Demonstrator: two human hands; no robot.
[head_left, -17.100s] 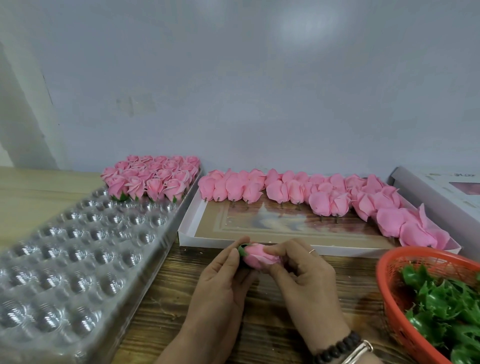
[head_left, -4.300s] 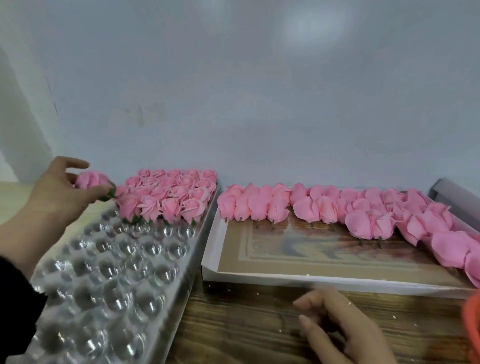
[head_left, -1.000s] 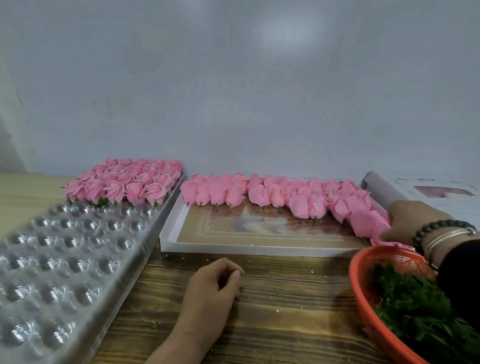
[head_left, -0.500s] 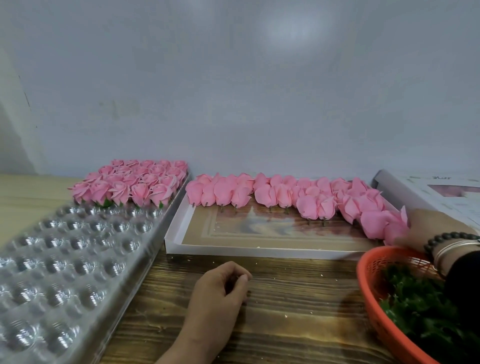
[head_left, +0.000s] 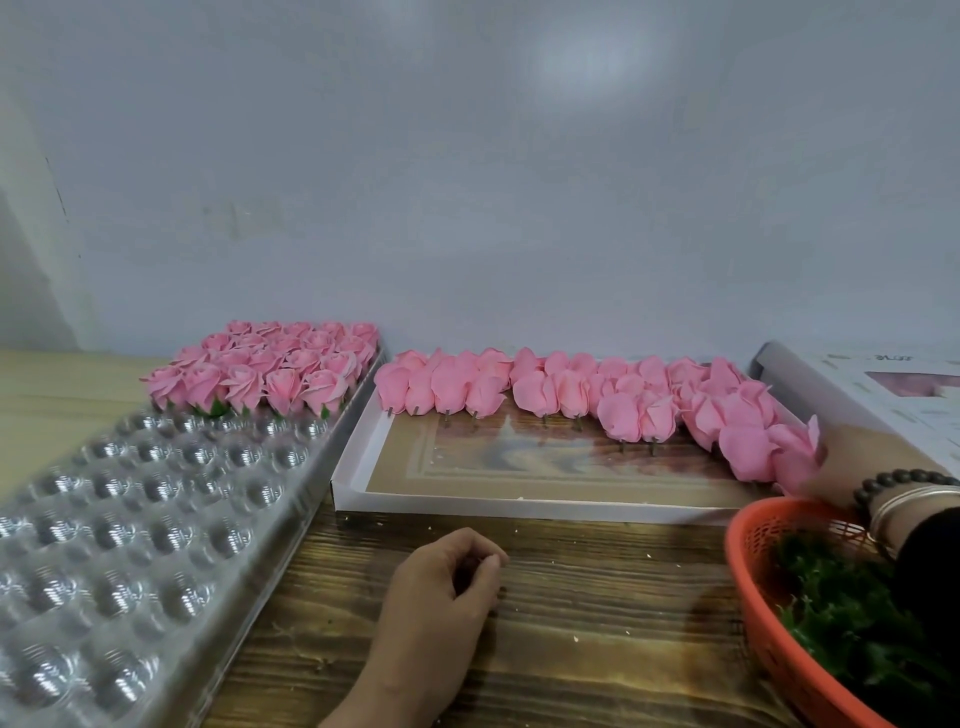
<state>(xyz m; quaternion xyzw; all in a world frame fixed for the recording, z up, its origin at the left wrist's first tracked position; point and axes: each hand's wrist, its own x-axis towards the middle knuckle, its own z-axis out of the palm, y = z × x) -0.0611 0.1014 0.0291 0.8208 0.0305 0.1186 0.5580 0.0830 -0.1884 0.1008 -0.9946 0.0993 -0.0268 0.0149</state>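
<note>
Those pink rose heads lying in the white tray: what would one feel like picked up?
Probably very light: the rose head beside the right hand looks like nothing but thin petals. It is likely easy to crush, since it flares loosely at the edges. It should hardly roll; its neighbours lie on their sides in the white tray.

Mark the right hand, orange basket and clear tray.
right hand (head_left: 860, 460), head view, back of the hand
orange basket (head_left: 753, 587), head view, left wall
clear tray (head_left: 156, 519), head view, empty cup mid-tray
</note>
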